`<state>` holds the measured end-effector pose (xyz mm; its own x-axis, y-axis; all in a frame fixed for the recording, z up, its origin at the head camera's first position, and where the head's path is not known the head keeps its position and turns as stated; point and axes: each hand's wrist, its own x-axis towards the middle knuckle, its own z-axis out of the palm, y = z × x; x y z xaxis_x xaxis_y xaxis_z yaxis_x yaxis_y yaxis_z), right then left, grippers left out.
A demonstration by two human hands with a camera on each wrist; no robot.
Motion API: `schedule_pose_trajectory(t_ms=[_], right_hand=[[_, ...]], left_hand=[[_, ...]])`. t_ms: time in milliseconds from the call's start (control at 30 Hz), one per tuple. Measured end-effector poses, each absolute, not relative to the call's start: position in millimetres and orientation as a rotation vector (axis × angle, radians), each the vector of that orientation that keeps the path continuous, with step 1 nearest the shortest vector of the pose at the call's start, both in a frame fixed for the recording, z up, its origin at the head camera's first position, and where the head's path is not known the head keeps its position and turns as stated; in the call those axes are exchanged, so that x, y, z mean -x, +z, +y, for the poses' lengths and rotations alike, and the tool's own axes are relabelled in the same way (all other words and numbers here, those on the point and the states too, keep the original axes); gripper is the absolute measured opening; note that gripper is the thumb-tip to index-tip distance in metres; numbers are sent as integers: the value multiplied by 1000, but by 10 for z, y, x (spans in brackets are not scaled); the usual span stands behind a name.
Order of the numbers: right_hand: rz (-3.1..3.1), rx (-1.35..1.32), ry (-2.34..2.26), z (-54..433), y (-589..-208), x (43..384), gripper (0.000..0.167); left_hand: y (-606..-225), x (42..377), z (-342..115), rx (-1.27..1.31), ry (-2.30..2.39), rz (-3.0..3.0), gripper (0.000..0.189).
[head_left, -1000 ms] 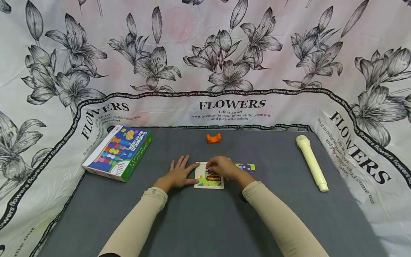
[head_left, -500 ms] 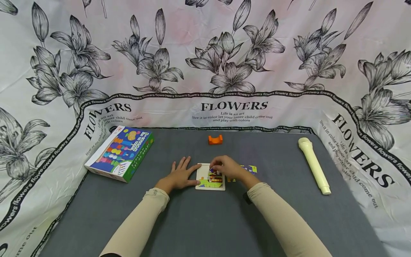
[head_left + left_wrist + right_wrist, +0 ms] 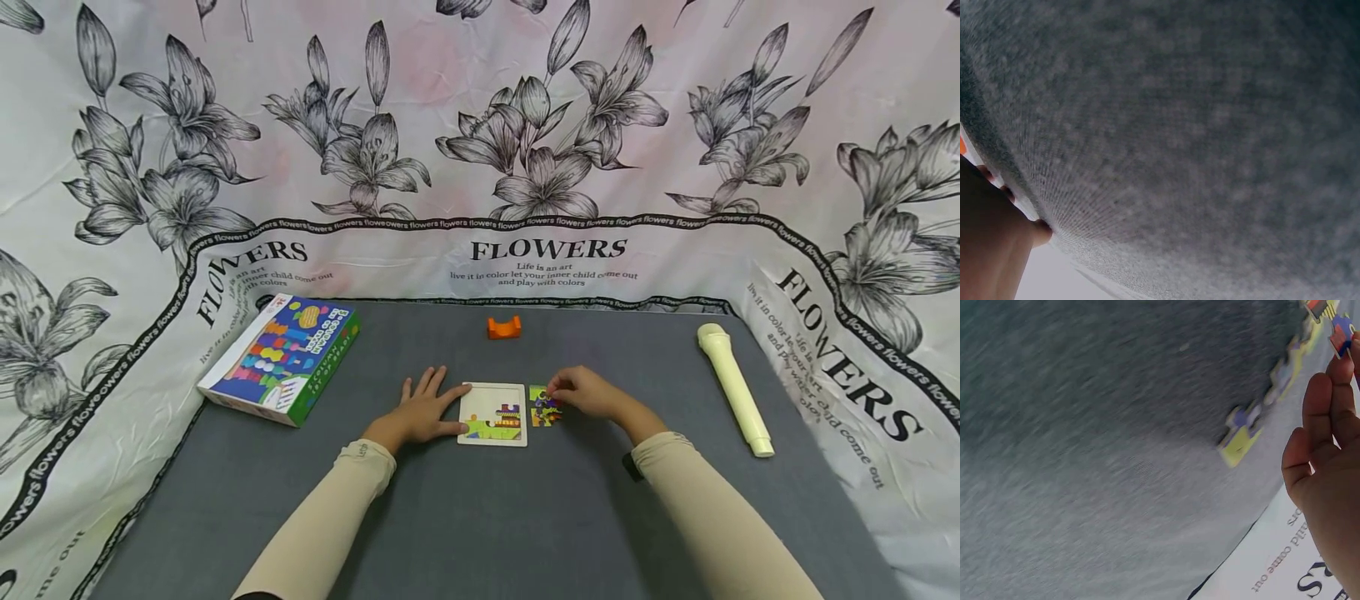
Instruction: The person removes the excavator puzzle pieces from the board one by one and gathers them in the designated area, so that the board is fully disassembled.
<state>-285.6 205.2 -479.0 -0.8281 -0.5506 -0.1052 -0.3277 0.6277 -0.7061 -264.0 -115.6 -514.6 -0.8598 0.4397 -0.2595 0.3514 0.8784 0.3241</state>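
Note:
My left hand (image 3: 420,414) lies spread on the table, its thumb and index finger touching the left edge of a square puzzle board (image 3: 491,442). Inside the board's pale frame, green and orange-purple puzzle pieces (image 3: 495,427) fill the lower part, while bare backing shows above. Just right of the board, my right hand (image 3: 588,393) is over a group of loose puzzle pieces (image 3: 542,411). In the right wrist view, its thumb and fingertips pinch a purple-and-red puzzle piece (image 3: 1340,332). Only part of the left hand (image 3: 994,231) shows in the left wrist view.
An orange curved block (image 3: 504,327) sits beyond the board. At the back left is a colourful toy box (image 3: 281,358), and a cream baton-shaped object (image 3: 735,389) lies on the right. Flower-printed cloth (image 3: 547,258) borders the grey table (image 3: 480,525).
My right hand has moved right, from above the puzzle board to the loose pieces, uncovering the board's upper part. The left hand has kept its place at the board's edge.

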Motion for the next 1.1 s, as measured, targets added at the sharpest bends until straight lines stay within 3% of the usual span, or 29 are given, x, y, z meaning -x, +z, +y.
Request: schedule_pose_trajectory(t_ms=[1100], right_hand=[[2603,647,-861,2222,-4836,2789,15]], left_hand=[[-5143,2594,-1126,-601,391,2742,75]])
